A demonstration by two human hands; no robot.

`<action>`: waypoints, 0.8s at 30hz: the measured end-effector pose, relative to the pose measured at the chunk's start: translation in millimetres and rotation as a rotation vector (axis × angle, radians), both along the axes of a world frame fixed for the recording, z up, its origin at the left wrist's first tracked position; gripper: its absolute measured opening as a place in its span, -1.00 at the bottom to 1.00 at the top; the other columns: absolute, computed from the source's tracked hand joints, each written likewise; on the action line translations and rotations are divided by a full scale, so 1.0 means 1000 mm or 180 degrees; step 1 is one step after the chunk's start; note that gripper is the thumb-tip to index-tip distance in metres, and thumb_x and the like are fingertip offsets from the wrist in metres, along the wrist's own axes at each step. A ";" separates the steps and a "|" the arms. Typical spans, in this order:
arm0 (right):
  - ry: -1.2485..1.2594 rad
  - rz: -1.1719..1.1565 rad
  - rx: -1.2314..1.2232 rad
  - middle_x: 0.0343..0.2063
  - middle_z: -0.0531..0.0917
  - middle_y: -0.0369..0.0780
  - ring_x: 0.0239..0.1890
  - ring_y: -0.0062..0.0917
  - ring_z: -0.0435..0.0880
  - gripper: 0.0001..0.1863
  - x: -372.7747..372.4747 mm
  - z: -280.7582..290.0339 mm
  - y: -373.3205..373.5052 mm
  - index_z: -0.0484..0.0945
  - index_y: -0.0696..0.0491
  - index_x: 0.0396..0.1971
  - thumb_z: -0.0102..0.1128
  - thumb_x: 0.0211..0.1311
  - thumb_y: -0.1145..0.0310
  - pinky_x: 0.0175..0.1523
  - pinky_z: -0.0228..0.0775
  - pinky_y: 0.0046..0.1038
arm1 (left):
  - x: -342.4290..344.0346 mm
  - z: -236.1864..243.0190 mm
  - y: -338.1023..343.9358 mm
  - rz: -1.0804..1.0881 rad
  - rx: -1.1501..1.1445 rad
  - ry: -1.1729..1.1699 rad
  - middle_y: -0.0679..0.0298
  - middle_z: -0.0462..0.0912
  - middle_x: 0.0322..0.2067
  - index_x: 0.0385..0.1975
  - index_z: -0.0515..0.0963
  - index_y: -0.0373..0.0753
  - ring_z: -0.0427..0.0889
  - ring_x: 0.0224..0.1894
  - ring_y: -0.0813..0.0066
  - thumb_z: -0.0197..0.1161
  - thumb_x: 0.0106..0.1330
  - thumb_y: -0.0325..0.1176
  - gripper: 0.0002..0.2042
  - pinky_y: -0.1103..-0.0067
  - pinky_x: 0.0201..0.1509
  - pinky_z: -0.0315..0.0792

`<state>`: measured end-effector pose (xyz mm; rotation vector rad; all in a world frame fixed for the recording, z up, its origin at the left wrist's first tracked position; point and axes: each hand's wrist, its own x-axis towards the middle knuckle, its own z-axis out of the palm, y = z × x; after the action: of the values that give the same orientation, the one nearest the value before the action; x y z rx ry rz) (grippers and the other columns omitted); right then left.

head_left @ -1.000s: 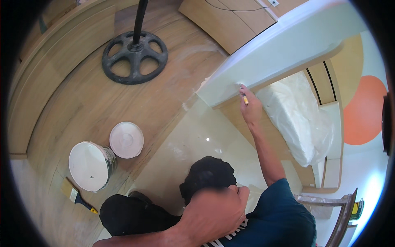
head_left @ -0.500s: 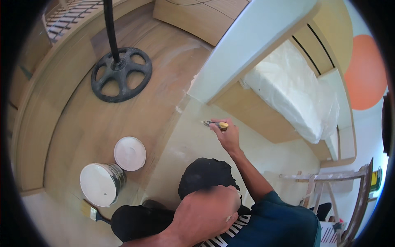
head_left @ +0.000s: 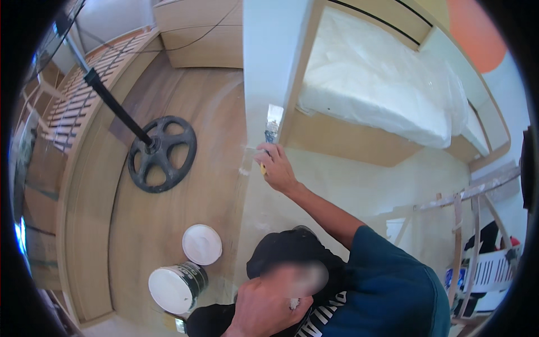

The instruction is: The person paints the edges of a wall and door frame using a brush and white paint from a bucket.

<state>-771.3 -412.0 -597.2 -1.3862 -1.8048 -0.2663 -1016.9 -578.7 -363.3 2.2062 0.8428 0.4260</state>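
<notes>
My right hand is closed around a putty knife with a yellow handle. Its flat, shiny blade points away from me, over the lower end of the white wall panel; whether it touches cannot be told. Close to my body, my left hand is curled closed above my dark-clad knees. A small whitish lump shows at its thumb side, and what the fingers hold is hidden. A bucket with a white top stands at the lower left, beside a round white lid.
A flat brush lies near the bucket. A black stand with a wheel-shaped base rises from the brown floor. Beyond the panel, a plastic-wrapped mattress lies on a wooden bed. A wooden ladder-like frame and a white slatted basket are at right.
My right hand has moved forward and left, turning the putty knife so its blade points away toward the panel. The view has shifted. My left hand stays curled near my body.
</notes>
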 end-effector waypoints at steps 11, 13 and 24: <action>0.0373 -0.0008 0.0193 0.02 0.50 -0.17 -0.02 -0.16 0.52 -0.80 0.027 0.015 0.043 0.46 0.03 -0.21 0.32 0.26 0.47 0.09 0.45 -0.19 | 0.012 0.010 -0.001 0.0159 -0.0299 -0.0191 0.09 0.67 -0.33 -0.19 0.56 -0.18 0.71 -0.33 -0.01 0.39 0.23 -0.37 -0.79 0.30 -0.29 0.60; 0.0433 0.0010 0.0074 0.02 0.49 -0.16 -0.01 -0.15 0.51 -0.80 0.029 -0.001 0.041 0.45 0.05 -0.19 0.31 0.28 0.48 0.09 0.45 -0.19 | 0.014 0.011 -0.001 0.0174 -0.0342 -0.0176 0.09 0.68 -0.33 -0.20 0.58 -0.18 0.71 -0.32 0.00 0.40 0.22 -0.38 -0.80 0.32 -0.30 0.59; 0.0745 0.0059 -0.0280 0.02 0.49 -0.11 0.03 -0.13 0.51 -0.83 0.035 -0.062 0.031 0.45 0.10 -0.19 0.27 0.33 0.47 0.12 0.46 -0.19 | 0.016 0.002 -0.001 0.0217 -0.0373 0.0001 0.12 0.73 -0.40 -0.28 0.61 -0.24 0.78 -0.40 0.06 0.47 0.12 -0.37 -0.78 0.35 -0.26 0.65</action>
<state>-735.8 -380.8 -659.2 -1.3983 -1.6508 -0.0134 -1000.6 -579.9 -361.0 2.0748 0.9219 0.3991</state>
